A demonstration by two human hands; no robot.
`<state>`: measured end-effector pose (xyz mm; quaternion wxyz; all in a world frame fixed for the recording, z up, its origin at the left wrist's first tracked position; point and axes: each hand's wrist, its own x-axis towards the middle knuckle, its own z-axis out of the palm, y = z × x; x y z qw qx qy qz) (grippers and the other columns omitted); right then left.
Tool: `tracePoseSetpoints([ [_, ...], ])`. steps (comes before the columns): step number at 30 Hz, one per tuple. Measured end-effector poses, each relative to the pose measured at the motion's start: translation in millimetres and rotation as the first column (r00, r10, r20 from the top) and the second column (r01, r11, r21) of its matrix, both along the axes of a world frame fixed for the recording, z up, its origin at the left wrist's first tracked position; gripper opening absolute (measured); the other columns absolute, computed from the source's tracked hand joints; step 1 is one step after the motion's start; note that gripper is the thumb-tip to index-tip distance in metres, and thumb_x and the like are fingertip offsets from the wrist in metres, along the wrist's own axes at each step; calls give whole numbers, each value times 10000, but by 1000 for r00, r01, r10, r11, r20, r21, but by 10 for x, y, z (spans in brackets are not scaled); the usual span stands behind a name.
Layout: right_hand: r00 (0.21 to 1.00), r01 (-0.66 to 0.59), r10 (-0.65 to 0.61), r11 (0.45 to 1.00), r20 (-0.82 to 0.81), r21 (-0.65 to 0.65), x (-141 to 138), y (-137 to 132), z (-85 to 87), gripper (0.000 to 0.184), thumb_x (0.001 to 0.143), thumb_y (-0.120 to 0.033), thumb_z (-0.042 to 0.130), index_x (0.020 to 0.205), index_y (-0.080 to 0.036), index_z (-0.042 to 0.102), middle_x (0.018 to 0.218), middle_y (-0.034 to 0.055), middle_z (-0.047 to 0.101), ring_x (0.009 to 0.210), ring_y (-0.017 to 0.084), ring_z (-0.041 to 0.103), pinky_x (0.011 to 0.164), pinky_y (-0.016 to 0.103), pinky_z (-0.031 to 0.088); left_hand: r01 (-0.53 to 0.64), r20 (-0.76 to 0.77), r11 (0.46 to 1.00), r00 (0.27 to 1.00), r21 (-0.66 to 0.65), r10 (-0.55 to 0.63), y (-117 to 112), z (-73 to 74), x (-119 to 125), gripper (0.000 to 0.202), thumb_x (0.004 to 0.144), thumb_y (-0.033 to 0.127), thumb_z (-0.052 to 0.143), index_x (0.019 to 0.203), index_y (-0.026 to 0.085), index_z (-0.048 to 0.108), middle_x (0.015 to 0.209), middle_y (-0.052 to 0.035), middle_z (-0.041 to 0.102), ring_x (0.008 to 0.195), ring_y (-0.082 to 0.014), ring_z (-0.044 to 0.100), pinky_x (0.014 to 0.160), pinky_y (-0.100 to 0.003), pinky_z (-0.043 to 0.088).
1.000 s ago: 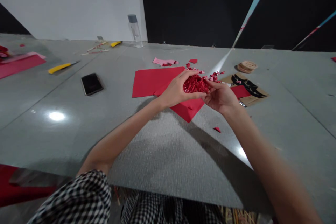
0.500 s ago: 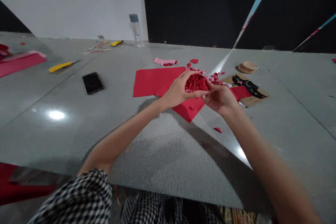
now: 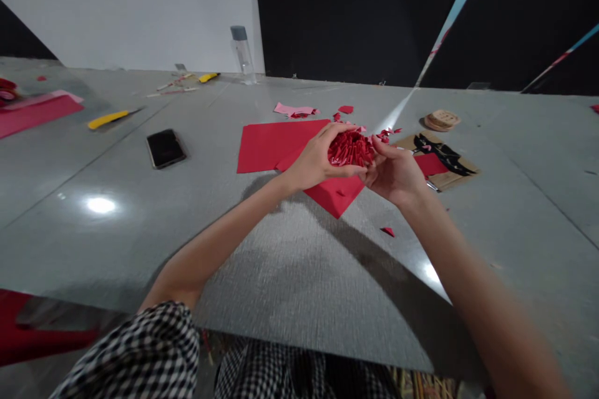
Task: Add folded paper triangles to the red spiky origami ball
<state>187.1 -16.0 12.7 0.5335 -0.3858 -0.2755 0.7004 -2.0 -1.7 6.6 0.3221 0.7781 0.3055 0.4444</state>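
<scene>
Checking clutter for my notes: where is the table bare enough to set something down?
Bare: the near table before the red sheet, and between that sheet and the phone. Crowded: scraps and cardboard around the hand-held paper bundle.

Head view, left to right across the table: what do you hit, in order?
Pink-and-red paper stack → yellow cutter → black phone → clear bottle → large red sheet → left hand → red paper bundle → right hand → cardboard piece.
</scene>
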Motion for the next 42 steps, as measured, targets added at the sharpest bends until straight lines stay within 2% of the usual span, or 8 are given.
tracePoseSetpoints([
  [5, 999, -35, 33, 998, 39, 46, 14, -4, 16, 199, 890, -231, 759, 712, -220, 670, 579, -46, 596, 499, 71, 512, 605, 216, 529, 31, 25, 998, 999, -54, -29, 0, -7, -11, 724, 771, 534, 876, 1375, 252, 595, 1535, -118, 588, 1473, -298, 507, 1249, -397, 358],
  [9, 1000, 8, -8, 1000, -1, -11, 16, 12, 16, 197, 937, -217, 708, 740, -228, 697, 600, -42, 632, 534, 76, 569, 653, 205, 576, 24, 182, 973, 983, -229, 19, 38, -9, 8, 719, 843, 677, 750, 1385, 236, 577, 1585, -119, 556, 1527, -290, 462, 1276, -402, 336],
  [15, 998, 54, -54, 998, -41, -8, 22, 48, -28, 165, 951, -209, 700, 789, -238, 697, 632, -51, 647, 564, 66, 603, 655, 174, 584, 63, 400, 810, 890, -584, 219, 155, -10, -48, 429, 934, 586, 654, 1145, 214, 682, 1404, -107, 694, 1410, -325, 593, 1194, -505, 463],
  [19, 999, 51, -51, 998, -11, 41, 37, 74, -62, 155, 946, -225, 716, 797, -246, 681, 594, -59, 588, 541, 68, 571, 664, 176, 595, 187, 436, 776, 891, -602, 124, 190, -49, -121, 361, 891, 534, 733, 1085, 230, 750, 1322, -74, 749, 1381, -305, 620, 1191, -497, 491],
  [24, 1000, 14, -16, 996, 23, 83, 33, 76, -57, 218, 947, -269, 738, 756, -244, 636, 581, -63, 518, 517, 59, 510, 647, 153, 577, 192, 462, 725, 866, -661, 192, 197, -50, -136, 188, 883, 378, 749, 979, 220, 786, 1262, -59, 783, 1378, -281, 623, 1213, -448, 488],
  [30, 995, 87, -88, 996, -36, -25, 11, 66, -33, 244, 989, -241, 686, 750, -234, 633, 601, -57, 563, 525, 51, 541, 625, 144, 577, 205, 479, 646, 831, -735, 282, 185, -11, -109, 111, 860, 328, 786, 883, 220, 782, 1221, -56, 795, 1385, -263, 612, 1244, -437, 467],
  [36, 995, 88, -90, 994, -43, -64, 14, 60, -20, 248, 986, -181, 672, 744, -222, 641, 538, -71, 532, 499, 41, 537, 670, 140, 598, 220, 464, 638, 852, -738, 243, 222, -47, -130, 185, 832, 361, 816, 949, 220, 787, 1208, -78, 792, 1427, -298, 584, 1241, -483, 479],
  [42, 992, 105, -113, 988, -62, -111, 20, 44, 15, 184, 967, -187, 689, 786, -219, 676, 609, -48, 640, 546, 53, 607, 588, 143, 578, 279, 505, 550, 803, -787, 316, 187, 26, -121, 122, 936, 293, 734, 963, 179, 768, 1071, -71, 816, 1107, -203, 737, 1053, -338, 586],
])
